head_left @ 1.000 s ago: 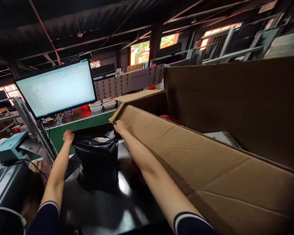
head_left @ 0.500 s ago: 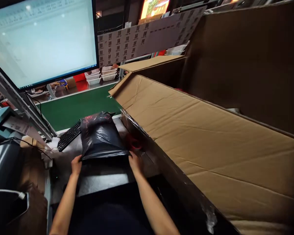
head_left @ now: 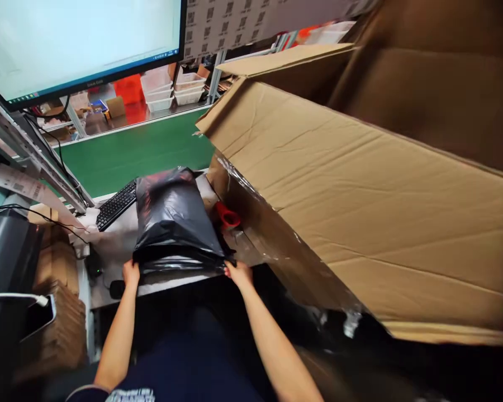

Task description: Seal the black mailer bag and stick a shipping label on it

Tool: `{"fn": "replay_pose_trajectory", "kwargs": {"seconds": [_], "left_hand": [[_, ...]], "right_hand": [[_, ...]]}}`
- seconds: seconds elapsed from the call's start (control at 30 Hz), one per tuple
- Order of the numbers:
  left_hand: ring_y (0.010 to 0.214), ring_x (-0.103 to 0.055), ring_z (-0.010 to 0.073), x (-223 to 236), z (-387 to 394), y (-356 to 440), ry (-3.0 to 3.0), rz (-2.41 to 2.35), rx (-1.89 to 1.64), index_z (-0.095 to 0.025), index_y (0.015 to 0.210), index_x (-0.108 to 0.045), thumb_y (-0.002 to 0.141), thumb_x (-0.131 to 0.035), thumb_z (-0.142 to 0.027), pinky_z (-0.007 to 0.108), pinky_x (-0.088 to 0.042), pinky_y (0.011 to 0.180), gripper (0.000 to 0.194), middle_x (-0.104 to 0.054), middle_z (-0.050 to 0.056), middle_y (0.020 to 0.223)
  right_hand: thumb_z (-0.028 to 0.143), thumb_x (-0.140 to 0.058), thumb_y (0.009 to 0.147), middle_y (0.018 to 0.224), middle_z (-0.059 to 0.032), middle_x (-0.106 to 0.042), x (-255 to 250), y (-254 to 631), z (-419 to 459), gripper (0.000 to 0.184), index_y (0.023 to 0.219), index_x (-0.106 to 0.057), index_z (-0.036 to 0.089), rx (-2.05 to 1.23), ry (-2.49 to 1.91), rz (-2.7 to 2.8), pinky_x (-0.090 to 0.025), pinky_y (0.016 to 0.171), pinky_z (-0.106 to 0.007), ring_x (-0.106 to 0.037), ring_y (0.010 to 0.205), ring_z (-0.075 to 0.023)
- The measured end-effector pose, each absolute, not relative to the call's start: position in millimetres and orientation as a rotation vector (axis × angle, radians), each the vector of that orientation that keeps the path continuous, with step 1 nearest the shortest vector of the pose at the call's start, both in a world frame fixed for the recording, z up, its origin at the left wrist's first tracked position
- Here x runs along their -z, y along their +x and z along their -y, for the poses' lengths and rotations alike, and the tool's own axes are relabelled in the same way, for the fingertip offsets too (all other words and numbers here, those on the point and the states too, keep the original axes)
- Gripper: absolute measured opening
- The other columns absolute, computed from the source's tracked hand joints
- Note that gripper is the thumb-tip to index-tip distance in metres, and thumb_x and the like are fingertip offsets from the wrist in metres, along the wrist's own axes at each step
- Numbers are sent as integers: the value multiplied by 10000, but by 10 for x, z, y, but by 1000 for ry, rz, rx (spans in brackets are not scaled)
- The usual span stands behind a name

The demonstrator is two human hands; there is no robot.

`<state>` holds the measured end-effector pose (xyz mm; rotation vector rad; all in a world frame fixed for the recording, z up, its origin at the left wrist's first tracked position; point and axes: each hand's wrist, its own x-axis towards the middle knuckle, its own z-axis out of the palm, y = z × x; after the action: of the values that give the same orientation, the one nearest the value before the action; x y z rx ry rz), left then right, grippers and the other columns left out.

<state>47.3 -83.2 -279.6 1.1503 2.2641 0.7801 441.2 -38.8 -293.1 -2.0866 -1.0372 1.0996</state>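
A filled black plastic bag [head_left: 174, 220] lies flat on the worktop, its open end toward me. My left hand [head_left: 131, 273] pinches the near left corner of the bag's edge. My right hand [head_left: 238, 274] grips the near right corner, fingers closed on the plastic. Red-handled scissors [head_left: 227, 216] lie just right of the bag, partly hidden by it.
A big cardboard box flap [head_left: 360, 184] slants over the right side, taped along its lower edge. A monitor [head_left: 79, 39] stands at upper left above a black keyboard [head_left: 116, 204]. A green conveyor belt [head_left: 138, 151] runs behind. A label printer with cables sits at the left.
The bag stood upright with my hands at its top a second ago; it now lies flat and my hands hold its near edge. The view has tilted down.
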Motion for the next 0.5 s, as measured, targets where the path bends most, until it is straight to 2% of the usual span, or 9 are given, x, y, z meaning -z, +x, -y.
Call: {"fn": "replay_pose_trajectory", "kwargs": {"seconds": [0.1,0.17,0.23,0.27,0.3,0.37,0.43,0.5], "left_hand": [[830,-711,244,2761,1250,546,1104,-2298,-650,-126,856,-746,908,-566,-91,311,-491,766,191,-735,90,787],[855,-737,262,2804,1575,605,1081,-2326,-546,-137,935,-765,913,-554,-105,318,-512,775,215,-765,114,845],[945,-757,291,2868,1891,643,1121,-2374,-445,-154,1105,-754,932,-566,-199,342,-551,810,259,-787,145,969],[1031,-749,312,2881,2025,661,1201,-2407,-447,-167,1219,-717,924,-591,-254,373,-568,853,332,-782,163,1075],[1141,-717,336,2868,2129,687,1322,-2439,-485,-180,1342,-649,908,-618,-299,425,-571,916,451,-750,186,1211],[1375,-566,383,2748,2206,796,1662,-2452,-620,-197,1554,-429,864,-669,-359,569,-504,1062,748,-576,228,1493],[1518,-374,411,2534,2076,994,2057,-2348,-662,-204,1645,-228,827,-708,-376,687,-370,1155,964,-355,238,1655],[1556,-290,413,2317,1779,1228,2408,-2167,-584,-213,1656,-202,799,-734,-315,707,-298,1195,1013,-276,215,1693]], "right_hand": [[247,-570,869,538,-26,-649,2903,4497,638,160,750,-645,170,-1204,-2122,1043,-526,494,-240,-661,498,-172],[255,-578,848,544,-33,-650,2876,4608,843,144,750,-650,176,-1246,-2140,1070,-552,532,-271,-685,535,-198],[280,-639,781,710,-75,-732,2824,4737,1051,121,833,-694,185,-1146,-2111,1218,-611,694,-343,-749,734,-255],[294,-663,743,870,-99,-768,2775,4792,1145,214,926,-716,195,-1037,-2052,1335,-616,817,-393,-757,890,-286],[311,-675,720,1048,-117,-767,2705,4832,1222,338,1038,-720,209,-917,-1954,1459,-590,940,-436,-730,1046,-308],[363,-653,749,1306,-131,-686,2497,4839,1309,507,1236,-671,223,-715,-1696,1631,-504,1100,-479,-641,1244,-314],[379,-563,849,1309,-143,-672,2244,4731,1298,434,1234,-669,208,-649,-1504,1655,-486,1120,-471,-633,1244,-296],[317,-463,913,1153,-130,-722,2051,4520,1238,318,1068,-720,213,-712,-1384,1716,-526,1053,-441,-678,1120,-274]]}}
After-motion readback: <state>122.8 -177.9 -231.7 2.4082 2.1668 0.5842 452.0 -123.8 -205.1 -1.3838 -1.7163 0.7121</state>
